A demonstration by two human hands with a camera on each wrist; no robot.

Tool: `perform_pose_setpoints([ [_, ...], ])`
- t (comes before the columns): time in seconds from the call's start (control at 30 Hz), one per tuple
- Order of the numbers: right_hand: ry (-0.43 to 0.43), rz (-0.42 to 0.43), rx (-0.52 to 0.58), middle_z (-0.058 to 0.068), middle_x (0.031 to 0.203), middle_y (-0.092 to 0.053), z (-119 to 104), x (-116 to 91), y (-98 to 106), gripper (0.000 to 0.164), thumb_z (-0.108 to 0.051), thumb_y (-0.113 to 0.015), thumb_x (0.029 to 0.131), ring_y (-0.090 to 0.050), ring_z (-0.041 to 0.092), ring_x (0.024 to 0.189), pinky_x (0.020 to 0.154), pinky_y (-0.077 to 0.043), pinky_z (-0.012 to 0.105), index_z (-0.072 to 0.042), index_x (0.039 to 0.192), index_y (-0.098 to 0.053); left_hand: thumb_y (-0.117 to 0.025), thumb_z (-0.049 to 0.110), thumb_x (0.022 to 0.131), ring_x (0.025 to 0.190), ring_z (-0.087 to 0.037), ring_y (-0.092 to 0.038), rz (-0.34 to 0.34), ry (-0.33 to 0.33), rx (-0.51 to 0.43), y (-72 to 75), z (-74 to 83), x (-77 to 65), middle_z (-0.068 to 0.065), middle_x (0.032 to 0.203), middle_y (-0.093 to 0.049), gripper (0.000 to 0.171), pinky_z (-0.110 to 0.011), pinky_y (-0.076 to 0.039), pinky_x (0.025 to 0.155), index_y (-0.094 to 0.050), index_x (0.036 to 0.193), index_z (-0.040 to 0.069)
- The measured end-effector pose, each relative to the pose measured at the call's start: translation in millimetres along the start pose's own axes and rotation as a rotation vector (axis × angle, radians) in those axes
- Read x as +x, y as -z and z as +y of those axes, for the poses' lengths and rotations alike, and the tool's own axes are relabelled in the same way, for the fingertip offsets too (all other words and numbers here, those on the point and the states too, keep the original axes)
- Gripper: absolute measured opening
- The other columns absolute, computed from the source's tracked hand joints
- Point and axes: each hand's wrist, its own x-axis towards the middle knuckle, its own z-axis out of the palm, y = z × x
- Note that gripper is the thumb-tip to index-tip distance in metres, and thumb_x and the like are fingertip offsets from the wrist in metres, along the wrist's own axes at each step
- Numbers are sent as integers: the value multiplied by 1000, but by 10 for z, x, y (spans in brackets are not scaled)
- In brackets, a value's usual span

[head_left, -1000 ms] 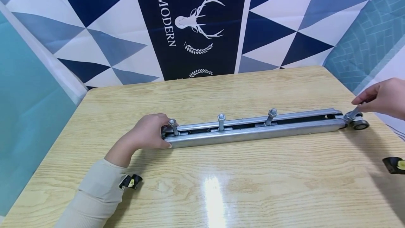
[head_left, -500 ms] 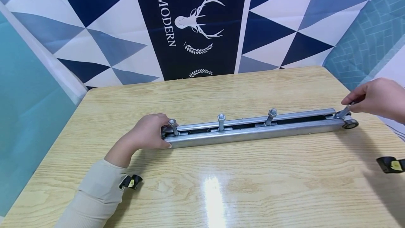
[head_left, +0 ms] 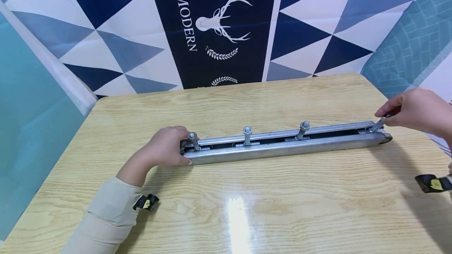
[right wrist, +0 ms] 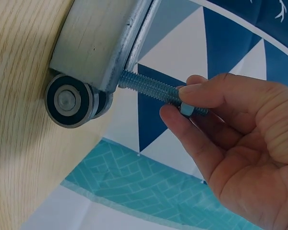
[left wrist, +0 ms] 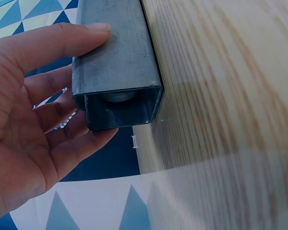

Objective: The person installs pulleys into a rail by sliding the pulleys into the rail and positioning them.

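A metal channel rail point(head_left: 275, 149), slotted along its top, lies across the wooden table. My left hand point(head_left: 167, 148) grips its left end, thumb on the near wall; the left wrist view shows the rail's open end point(left wrist: 120, 108) with the fingers around it. At the right end, my right hand point(head_left: 420, 111) pinches the threaded bolt point(right wrist: 149, 88) of a roller trolley near its nut point(right wrist: 186, 109). The trolley's wheels point(right wrist: 67, 101) stick partly out of the rail end. Three more bolts, the left point(head_left: 194, 141), middle point(head_left: 247, 135) and right point(head_left: 303, 130), stand up from the slot.
The wooden table point(head_left: 300, 199) carries the rail. Behind it hangs a patterned cloth point(head_left: 219, 30) with a deer print. Black wrist devices sit near the left sleeve point(head_left: 146, 202) and at the right edge.
My right hand has moved left with the trolley, whose wheels have gone from outside the rail's right end to mostly inside it. My left hand stays on the left end.
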Motion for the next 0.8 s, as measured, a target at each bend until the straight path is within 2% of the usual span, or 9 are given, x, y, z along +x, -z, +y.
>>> perform_pose_setpoints([
  [0.27,30,11,-27,10,72,-64,-67,-3,-29,11,1,-68,66,-55,19,61,51,-44,34,0,78,-69,-80,33,55,74,-16,-51,-1,-5,10,2,-3,-8,1,90,-57,53,-34,-42,67,-63,98,8],
  [0.5,53,32,-51,8,74,-64,-128,-22,-38,12,-1,-69,66,-55,19,63,52,-44,34,-3,79,-69,-81,32,54,72,-14,-49,4,3,0,-5,-14,-1,3,88,-57,50,-34,-41,67,-63,97,13],
  [0.8,96,22,-52,9,78,-65,-217,-40,-56,10,-7,-64,75,-55,16,62,51,-42,30,-4,83,-69,-81,33,54,70,-14,-48,8,7,-1,-4,-7,-3,3,86,-56,48,-33,-40,66,-62,93,11],
])
